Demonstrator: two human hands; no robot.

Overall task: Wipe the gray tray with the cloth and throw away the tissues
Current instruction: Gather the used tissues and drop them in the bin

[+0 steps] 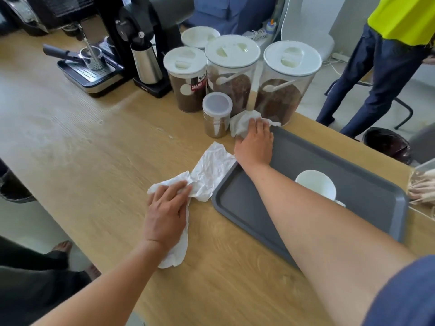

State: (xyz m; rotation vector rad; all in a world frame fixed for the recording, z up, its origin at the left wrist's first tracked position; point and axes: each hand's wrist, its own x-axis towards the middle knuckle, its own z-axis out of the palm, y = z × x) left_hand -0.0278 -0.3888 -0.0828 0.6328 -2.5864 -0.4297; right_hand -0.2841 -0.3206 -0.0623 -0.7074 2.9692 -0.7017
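Observation:
The gray tray (367, 182) lies on the wooden table at the right, with a white cup (316, 183) standing in it. My right hand (255, 147) reaches over the tray's far left corner and lies on a crumpled white tissue (242, 124) just beyond the rim. My left hand (166, 212) presses flat on a larger crumpled white tissue (211, 170) that is spread on the table left of the tray, one edge touching the tray's rim. I cannot tell which of the white pieces is the cloth.
Clear jars with white lids (231, 74) and a small metal canister (216, 115) stand just behind the tissues. A coffee machine (94, 67) and grinder (146, 50) stand further left. A person (386, 67) stands at the right near a black bin (386, 143).

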